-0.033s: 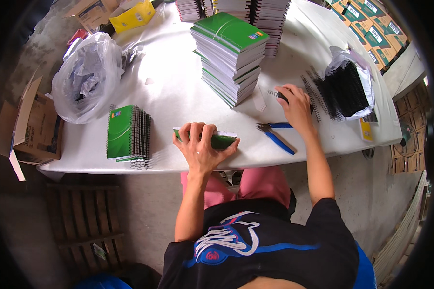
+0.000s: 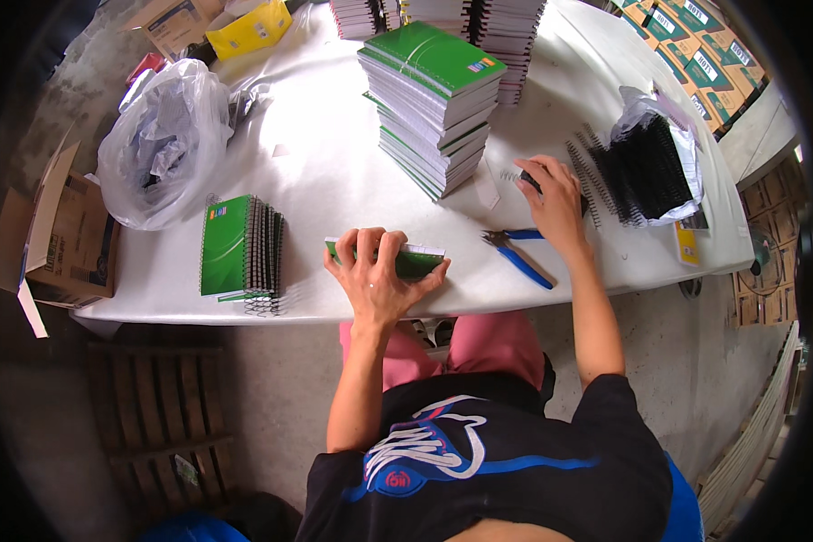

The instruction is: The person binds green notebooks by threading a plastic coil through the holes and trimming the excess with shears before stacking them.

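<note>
My left hand (image 2: 377, 273) lies spread over a green notebook (image 2: 420, 261) at the near edge of the white table (image 2: 334, 172), gripping it with the fingers curled over its far edge. My right hand (image 2: 551, 203) reaches further onto the table and pinches a black spiral coil (image 2: 529, 182) beside several loose coils (image 2: 592, 176). Blue-handled pliers (image 2: 519, 256) rest on the table just below my right wrist. A tall stack of green notebooks (image 2: 434, 99) stands beyond both hands.
A small pile of spiral-bound green notebooks (image 2: 239, 248) sits at the left. A bag of black coils (image 2: 655, 167) is at the right, a crumpled plastic bag (image 2: 163, 140) at far left. Cardboard box (image 2: 63, 235) and wooden pallet (image 2: 154, 425) are on the floor.
</note>
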### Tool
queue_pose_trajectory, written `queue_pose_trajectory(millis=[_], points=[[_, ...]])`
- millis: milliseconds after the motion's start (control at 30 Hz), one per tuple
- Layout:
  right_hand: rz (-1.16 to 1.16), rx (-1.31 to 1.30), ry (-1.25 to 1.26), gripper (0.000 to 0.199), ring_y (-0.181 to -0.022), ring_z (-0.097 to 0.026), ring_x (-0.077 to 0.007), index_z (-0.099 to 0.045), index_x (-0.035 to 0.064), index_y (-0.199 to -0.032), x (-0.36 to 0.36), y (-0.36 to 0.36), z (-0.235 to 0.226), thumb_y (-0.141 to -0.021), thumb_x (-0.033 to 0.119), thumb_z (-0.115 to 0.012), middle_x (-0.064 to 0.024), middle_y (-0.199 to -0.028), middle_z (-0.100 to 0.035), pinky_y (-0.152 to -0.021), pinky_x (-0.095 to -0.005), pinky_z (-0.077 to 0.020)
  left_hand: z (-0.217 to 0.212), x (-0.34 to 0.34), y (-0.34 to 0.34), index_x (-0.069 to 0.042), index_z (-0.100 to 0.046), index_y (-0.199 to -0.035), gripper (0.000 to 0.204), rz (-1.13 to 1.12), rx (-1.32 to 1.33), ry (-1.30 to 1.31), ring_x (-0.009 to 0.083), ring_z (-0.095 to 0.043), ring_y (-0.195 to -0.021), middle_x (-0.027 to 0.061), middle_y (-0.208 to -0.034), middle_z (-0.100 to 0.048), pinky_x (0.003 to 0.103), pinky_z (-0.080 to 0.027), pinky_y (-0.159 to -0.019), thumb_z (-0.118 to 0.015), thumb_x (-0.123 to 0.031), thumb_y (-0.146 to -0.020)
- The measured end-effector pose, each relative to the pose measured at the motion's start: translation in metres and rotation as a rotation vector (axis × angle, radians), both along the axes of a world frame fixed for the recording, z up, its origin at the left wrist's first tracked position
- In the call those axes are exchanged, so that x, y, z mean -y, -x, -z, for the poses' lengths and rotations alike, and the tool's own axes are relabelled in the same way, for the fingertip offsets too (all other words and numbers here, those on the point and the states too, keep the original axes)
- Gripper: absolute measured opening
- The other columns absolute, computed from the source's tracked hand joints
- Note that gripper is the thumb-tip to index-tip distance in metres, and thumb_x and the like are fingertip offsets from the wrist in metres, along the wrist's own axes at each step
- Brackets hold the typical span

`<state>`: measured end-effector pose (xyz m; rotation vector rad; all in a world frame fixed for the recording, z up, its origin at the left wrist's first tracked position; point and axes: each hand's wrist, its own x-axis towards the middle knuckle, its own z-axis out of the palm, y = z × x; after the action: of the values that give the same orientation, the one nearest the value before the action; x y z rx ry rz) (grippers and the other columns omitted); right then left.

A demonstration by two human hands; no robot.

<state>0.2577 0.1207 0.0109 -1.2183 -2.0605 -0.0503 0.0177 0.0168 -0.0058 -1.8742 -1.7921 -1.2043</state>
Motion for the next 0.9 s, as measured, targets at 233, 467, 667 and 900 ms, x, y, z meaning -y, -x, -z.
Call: queue_pose_trajectory(millis=[233, 467, 667, 900], points=[[-0.625, -0.516, 0.850, 0.033, -0.079, -0.058, -0.0091, -0.065, 0.0088, -0.110, 0.052, 0.064, -0.012, -0.080, 0.021, -0.073, -0.0036, -0.095, -0.064, -0.072, -0.0268, -0.0479, -0.001, 0.008, 0.007, -0.020, -0.063, -0.107, 0.064, 0.059, 0.010, 0.023, 0.0233, -0.044, -0.104, 0.0005, -0.104, -0.052, 0.045, -0.027, -0.090, -0.078, -0.051, -0.052], [-0.766, -0.615, 1.013, 0.027, -0.083, -0.059, -0.0100, -0.066, 0.0102, -0.107, 0.041, 0.069, -0.026, -0.081, 0.015, -0.071, -0.0002, -0.097, -0.060, -0.073, -0.0267, -0.0481, 0.003, 0.012, 0.011, -0.020, -0.059, -0.119, 0.076, 0.114, 0.016, 0.008, 0.0229, -0.044, -0.107, 0.0014, -0.107, -0.051, 0.045, -0.027, -0.092, -0.076, -0.051, -0.052], [-0.621, -0.321, 0.831, 0.010, -0.094, -0.056, -0.0143, -0.069, 0.0059, -0.088, 0.043, 0.065, -0.043, -0.082, 0.001, -0.063, -0.0051, -0.109, -0.055, -0.073, -0.0287, -0.0488, -0.003, 0.014, 0.014, -0.013, -0.059, -0.120, 0.077, 0.149, 0.008, 0.068, 0.0265, -0.044, -0.106, 0.0072, -0.107, -0.053, 0.045, -0.029, -0.094, -0.078, -0.046, -0.053], [-0.573, -0.031, 0.501, 0.022, -0.089, -0.059, -0.0241, -0.071, 0.0130, -0.093, 0.057, 0.069, -0.061, -0.079, 0.002, -0.058, -0.0082, -0.111, -0.055, -0.080, -0.0352, -0.0482, 0.004, 0.012, 0.014, -0.019, -0.055, -0.127, 0.085, 0.124, 0.020, 0.065, 0.0228, -0.044, -0.107, 0.0026, -0.109, -0.051, 0.047, -0.026, -0.093, -0.074, -0.054, -0.052]])
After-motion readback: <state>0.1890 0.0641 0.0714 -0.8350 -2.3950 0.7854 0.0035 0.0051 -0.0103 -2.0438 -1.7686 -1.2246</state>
